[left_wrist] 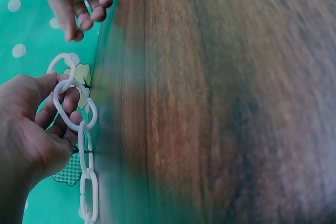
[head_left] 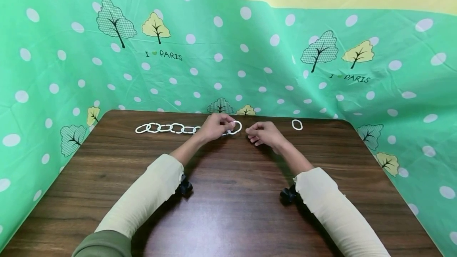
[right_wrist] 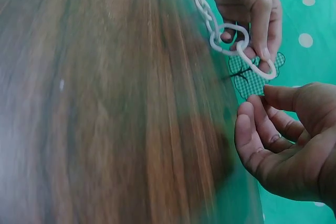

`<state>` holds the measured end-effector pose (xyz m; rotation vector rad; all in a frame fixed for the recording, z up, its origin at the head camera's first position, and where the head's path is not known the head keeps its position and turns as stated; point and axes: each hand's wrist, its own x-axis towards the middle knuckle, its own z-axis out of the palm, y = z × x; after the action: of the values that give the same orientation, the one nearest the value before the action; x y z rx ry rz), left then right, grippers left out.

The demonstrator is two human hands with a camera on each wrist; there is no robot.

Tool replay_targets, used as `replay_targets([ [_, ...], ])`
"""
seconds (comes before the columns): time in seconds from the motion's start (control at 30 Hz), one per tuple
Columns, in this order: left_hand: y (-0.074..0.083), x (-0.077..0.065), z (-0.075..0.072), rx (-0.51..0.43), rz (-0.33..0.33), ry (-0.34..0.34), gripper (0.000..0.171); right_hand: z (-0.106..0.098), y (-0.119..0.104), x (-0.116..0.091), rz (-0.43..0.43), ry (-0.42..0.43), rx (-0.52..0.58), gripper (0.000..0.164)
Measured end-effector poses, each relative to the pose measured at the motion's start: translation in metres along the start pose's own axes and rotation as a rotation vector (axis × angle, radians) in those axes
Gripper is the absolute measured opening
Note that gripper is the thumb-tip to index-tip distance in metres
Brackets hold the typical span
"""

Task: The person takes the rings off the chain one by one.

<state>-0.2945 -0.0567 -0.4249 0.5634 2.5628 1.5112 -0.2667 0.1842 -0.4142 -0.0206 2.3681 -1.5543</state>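
A white chain of plastic links (head_left: 177, 128) runs along the far part of the table. My left hand (head_left: 213, 127) pinches its right-end link (head_left: 238, 127) between thumb and fingers. In the left wrist view that end link (left_wrist: 61, 56) stands up from the fingertips, threaded through the link below. Just to the right, my right hand (head_left: 265, 134) hovers with its fingers loosely bent and nothing between them. In the right wrist view, the right thumb and fingertips point toward the held link (right_wrist: 255, 64), a small gap apart from it.
A single loose white link (head_left: 297, 124) lies on the brown wooden table (head_left: 221, 201), right of my right hand. Behind the table's far edge hangs a green dotted cloth (head_left: 228, 66) with tree prints, which also runs down both sides.
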Motion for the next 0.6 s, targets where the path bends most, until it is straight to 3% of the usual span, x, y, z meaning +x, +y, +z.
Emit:
replay_targets([
  [0.23, 0.0, 0.0, 0.004, 0.005, -0.017, -0.001, 0.021, 0.011, -0.006, 0.006, -0.037, -0.007, 0.139, 0.031],
  [0.6, 0.004, -0.002, 0.002, -0.025, -0.033, -0.007, 0.023, 0.02, -0.009, 0.007, -0.075, 0.009, 0.212, 0.029],
])
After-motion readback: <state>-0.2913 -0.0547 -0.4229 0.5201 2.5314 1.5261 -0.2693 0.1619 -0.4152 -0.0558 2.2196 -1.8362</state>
